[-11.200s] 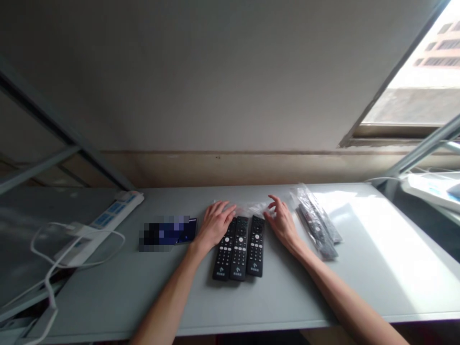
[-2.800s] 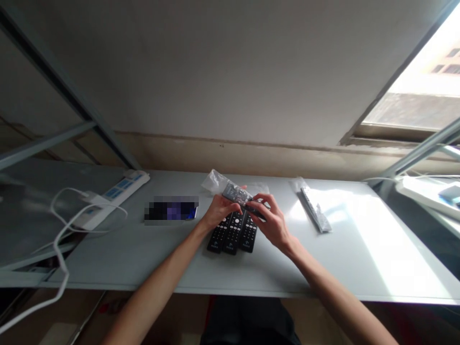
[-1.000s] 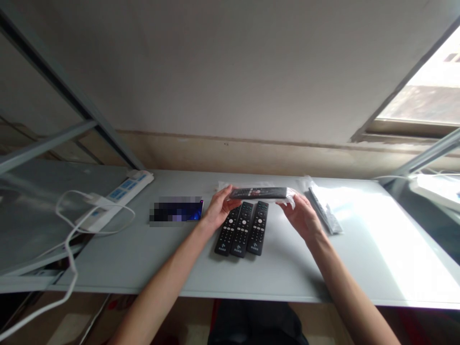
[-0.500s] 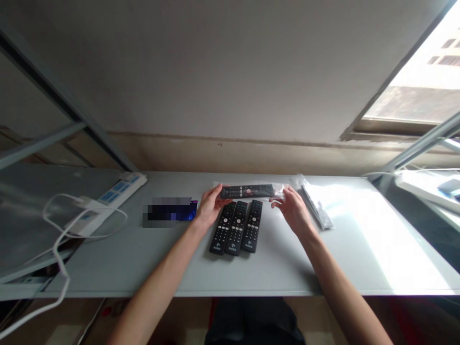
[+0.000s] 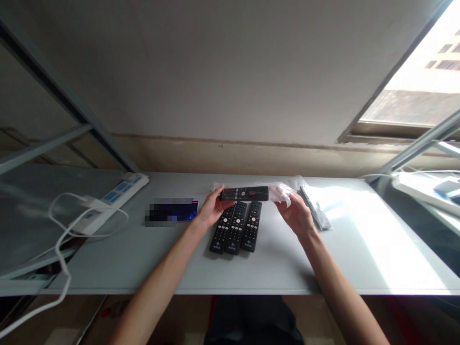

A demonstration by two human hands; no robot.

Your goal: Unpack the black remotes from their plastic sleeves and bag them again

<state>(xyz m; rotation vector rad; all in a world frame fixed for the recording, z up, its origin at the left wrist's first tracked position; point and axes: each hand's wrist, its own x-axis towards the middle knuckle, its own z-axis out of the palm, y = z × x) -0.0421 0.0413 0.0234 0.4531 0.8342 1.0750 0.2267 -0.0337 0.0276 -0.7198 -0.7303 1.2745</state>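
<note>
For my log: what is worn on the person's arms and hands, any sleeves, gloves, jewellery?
Both forearms are bare, with no sleeve in view. The left hand and right hand are ungloved. No watch or wristband shows; the fingers are too small to rule out rings.

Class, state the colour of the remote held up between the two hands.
The remote is black; the head view shows it best.

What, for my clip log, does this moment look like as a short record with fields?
left hand: grips the left end of the held remote
right hand: pinches the clear bag at that remote's right end
below hands: three bare remotes side by side on the table
right of hands: bagged remote
left of hands: phone, power strip
</note>
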